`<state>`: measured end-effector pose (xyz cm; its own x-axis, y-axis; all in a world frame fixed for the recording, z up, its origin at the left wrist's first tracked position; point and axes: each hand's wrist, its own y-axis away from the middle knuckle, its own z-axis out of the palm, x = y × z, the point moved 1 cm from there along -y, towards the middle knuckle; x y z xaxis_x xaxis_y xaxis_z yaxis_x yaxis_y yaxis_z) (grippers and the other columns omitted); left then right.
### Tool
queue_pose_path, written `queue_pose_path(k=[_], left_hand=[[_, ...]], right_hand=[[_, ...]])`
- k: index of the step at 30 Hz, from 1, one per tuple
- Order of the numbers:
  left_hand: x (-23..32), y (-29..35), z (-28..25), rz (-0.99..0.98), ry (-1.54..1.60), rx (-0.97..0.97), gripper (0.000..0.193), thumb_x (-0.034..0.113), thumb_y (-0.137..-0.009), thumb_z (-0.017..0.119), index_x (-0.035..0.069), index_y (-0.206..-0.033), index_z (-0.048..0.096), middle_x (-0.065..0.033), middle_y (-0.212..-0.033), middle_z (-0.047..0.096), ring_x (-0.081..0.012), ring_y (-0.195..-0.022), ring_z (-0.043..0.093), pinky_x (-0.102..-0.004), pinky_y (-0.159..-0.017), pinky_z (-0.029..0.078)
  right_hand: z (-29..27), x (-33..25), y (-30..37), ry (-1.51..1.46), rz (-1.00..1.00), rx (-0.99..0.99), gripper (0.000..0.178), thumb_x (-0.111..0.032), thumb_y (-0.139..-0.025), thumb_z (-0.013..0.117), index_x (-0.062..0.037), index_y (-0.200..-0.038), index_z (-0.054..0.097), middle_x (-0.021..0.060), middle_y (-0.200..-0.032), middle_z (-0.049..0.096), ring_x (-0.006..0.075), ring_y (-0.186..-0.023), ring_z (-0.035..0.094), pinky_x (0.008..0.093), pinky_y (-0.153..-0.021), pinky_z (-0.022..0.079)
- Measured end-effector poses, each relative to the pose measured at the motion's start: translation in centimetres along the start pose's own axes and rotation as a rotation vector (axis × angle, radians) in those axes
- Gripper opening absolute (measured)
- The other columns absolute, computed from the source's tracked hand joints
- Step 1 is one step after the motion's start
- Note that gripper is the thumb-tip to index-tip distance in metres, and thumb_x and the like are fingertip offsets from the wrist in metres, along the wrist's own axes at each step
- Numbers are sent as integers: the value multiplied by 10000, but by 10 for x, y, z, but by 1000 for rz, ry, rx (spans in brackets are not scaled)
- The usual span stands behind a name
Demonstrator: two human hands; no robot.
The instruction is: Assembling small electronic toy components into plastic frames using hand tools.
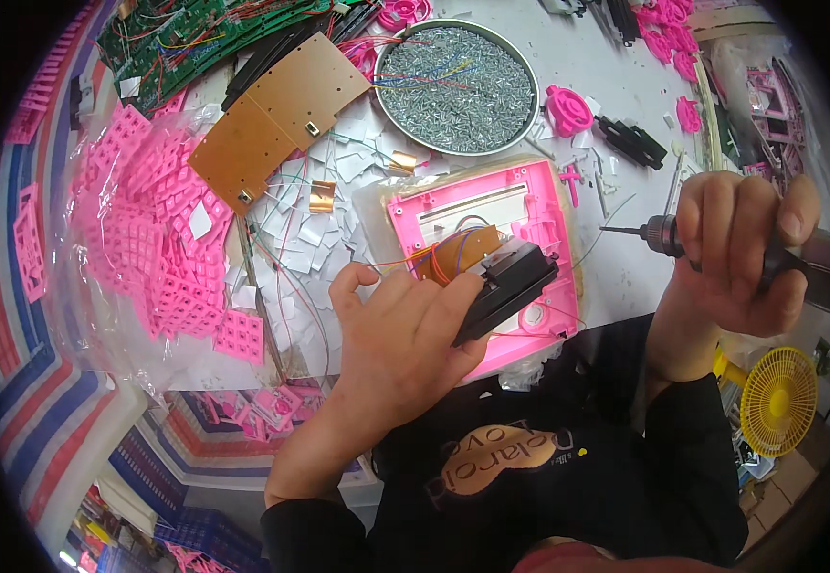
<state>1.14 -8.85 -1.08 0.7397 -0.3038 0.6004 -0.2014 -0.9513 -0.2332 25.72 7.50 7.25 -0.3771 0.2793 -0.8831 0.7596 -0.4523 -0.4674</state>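
Note:
My left hand (398, 346) is closed on a black plastic housing (510, 291), tilted above a pink plastic casing (550, 202). A small brown circuit board (462, 253) with red, yellow and blue wires lies beside the housing, partly covered by my fingers. The casing rests face down on a wrapped pad, its open inside showing white parts. To the right, my right hand (744, 250) grips an electric screwdriver (661, 235) in the air. Its thin bit points left toward the casing and touches nothing.
A round tray (383, 105) full of small screws stands behind the casing. Left of it lie large brown boards (276, 115), scattered white paper pieces (315, 234) and a heap of pink keypads (152, 248). Black parts (630, 141) lie at the back right; a yellow fan (779, 401) sits lower right.

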Motion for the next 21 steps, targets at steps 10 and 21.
queue_pose_path(k=[10, 21], left_hand=[[-1, -1, -1, 3, 21, -22, 499, 260, -662, 882, 161, -1085, 635, 18, -845, 615, -203, -780, 578, -437, -906, 317], [-3, 1, -2, 33, 46, -6, 509, 215, -642, 891, 164, -1080, 638, 13, -899, 656, -201, -824, 605, -449, -918, 316]], right_hand=[[4, -1, -1, -8, 14, 8, 398, -385, -1013, 607, -154, -1306, 467, -62, -732, 519, 79, -606, 509, 270, -598, 432], [11, 3, 3, -3, 32, 188, 386, -393, -961, 680, -187, -1235, 502, -117, -671, 526, 32, -566, 497, 233, -574, 414]])
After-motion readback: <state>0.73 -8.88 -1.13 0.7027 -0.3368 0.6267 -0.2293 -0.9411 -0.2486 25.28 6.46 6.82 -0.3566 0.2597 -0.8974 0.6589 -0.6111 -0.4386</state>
